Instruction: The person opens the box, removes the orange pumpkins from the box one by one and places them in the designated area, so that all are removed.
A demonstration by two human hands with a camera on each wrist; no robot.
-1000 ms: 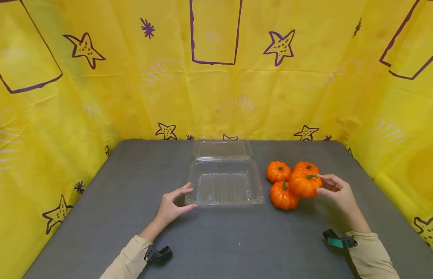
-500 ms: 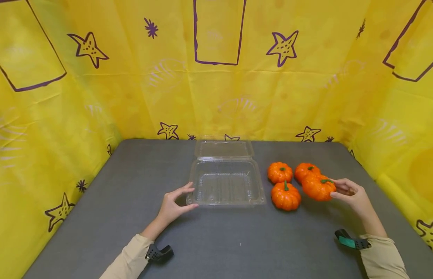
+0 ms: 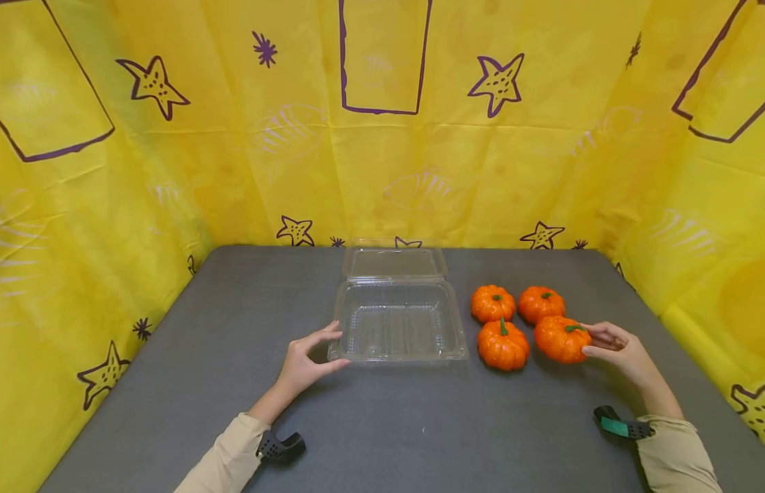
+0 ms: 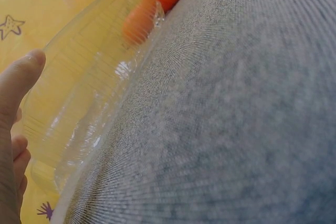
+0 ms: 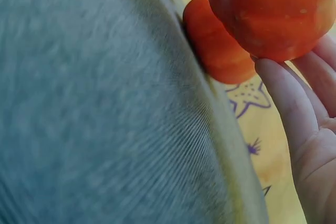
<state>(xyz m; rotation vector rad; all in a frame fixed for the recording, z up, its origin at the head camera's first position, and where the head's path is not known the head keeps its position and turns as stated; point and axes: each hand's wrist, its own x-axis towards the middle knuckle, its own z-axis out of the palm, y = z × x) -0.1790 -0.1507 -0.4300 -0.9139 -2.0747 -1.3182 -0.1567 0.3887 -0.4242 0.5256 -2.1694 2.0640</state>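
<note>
A clear plastic clamshell container [image 3: 394,356] lies with its lid [image 3: 394,263] folded open toward the back. My left hand [image 3: 307,361] spans the front left corner, thumb at the front edge and fingers at the left side. In the left wrist view the thumb meets the container [image 4: 79,108] at its rim. My right hand [image 3: 616,349] holds a small orange pumpkin [image 3: 557,340] with a green stem, gripping its right side between thumb and fingers. Whether this pumpkin [image 5: 268,14] touches the table cannot be told. Others sit beside it: front left [image 3: 503,347], back left [image 3: 492,305] and back right [image 3: 542,305].
The dark grey table [image 3: 203,383] reaches the yellow patterned cloth [image 3: 382,178] at the back and sides. Each wrist carries a black mount; the right mount [image 3: 622,426] has a green patch. Bare tabletop lies left of the container and in front of it.
My right hand has moved the pumpkin right and a little toward the front, away from the ones it overlapped, then slightly lower. The left hand and container stay put.
</note>
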